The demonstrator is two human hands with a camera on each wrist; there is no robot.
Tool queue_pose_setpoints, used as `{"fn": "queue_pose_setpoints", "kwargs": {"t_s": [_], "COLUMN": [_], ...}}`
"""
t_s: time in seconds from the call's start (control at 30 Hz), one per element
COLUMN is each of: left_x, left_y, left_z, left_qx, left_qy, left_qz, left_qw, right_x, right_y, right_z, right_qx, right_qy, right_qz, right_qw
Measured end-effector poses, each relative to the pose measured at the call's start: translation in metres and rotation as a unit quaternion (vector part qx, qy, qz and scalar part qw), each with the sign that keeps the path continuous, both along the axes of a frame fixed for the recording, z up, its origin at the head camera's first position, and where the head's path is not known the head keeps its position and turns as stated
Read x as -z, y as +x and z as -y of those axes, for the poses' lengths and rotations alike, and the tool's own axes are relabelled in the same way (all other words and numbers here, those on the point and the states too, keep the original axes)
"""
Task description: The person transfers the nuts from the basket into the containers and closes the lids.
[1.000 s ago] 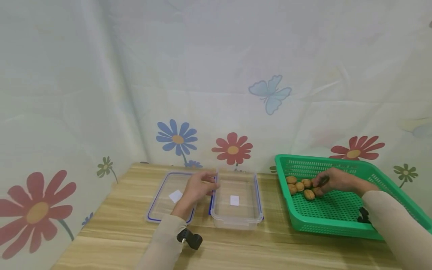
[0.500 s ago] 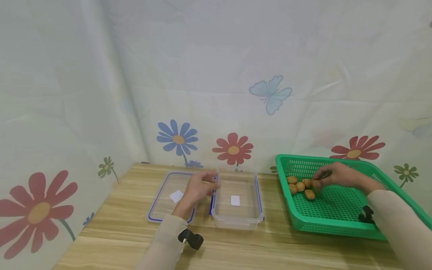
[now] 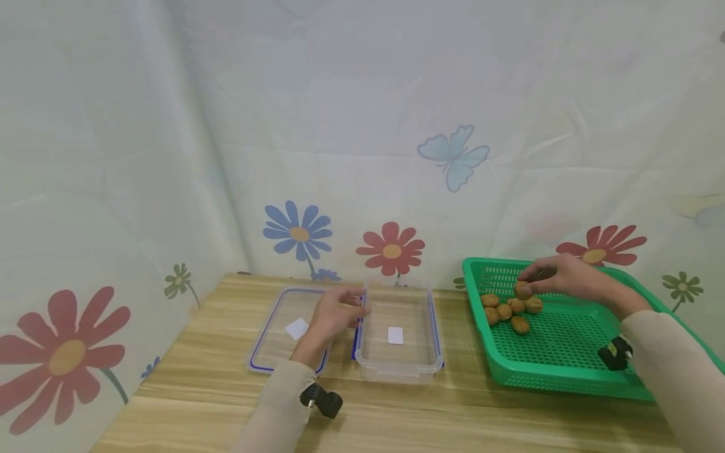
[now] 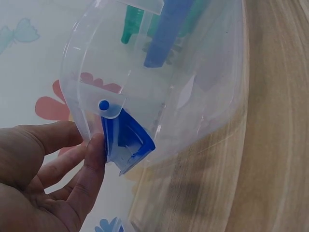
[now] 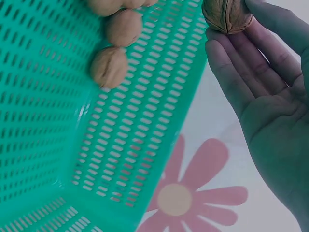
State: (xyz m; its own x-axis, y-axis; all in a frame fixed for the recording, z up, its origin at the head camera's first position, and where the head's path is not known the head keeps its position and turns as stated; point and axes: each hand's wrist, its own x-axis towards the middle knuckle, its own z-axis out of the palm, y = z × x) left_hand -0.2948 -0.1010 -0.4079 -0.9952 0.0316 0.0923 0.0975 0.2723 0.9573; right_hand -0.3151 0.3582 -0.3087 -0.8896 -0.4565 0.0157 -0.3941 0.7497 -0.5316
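My right hand (image 3: 573, 280) pinches a brown walnut (image 3: 523, 289) between thumb and fingertips, raised over the left part of a green plastic basket (image 3: 557, 381). The walnut (image 5: 227, 14) shows its seam in the right wrist view. Below it, several more walnuts (image 3: 503, 311) lie grouped at the basket's left end. At the middle of the table, my left hand (image 3: 335, 313) holds the left rim of a clear plastic container (image 3: 396, 371), thumb and fingers on either side of the edge. A blue side latch (image 4: 128, 140) hangs open by those fingers. The container has only a white label inside its outline.
Left of the container, a clear lid (image 3: 274, 343) with a blue seal lies flat, partly under my left forearm. All stand on a wood-grain table (image 3: 187, 377). A flowered cloth (image 3: 362, 157) hangs behind the table's far edge.
My right hand has lifted a walnut up from the group in the basket, moving slightly up and away. The left hand has stayed on the container's rim.
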Motion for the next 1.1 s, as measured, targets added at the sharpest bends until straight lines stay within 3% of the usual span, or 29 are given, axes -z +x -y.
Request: {"fn": "queue_pose_setpoints", "kwargs": {"t_s": [0.33,0.57,1.1], "left_x": [-0.001,-0.001,-0.002], "left_y": [0.001,0.002,0.004], "left_z": [0.000,0.000,-0.001], "left_qx": [-0.001,-0.006,-0.002], "left_qy": [-0.005,-0.006,-0.005], "left_qz": [-0.002,0.002,-0.003], "left_qw": [1.0000,1.0000,1.0000], "right_x": [-0.023,-0.038,-0.037], "right_y": [0.014,0.027,0.041], "right_z": [0.028,0.058,0.109], "right_qx": [0.000,-0.010,-0.019], "right_qy": [-0.017,-0.027,-0.098], "right_qz": [-0.064,-0.075,-0.096], "right_qw": [0.9978,0.9967,0.9903]}}
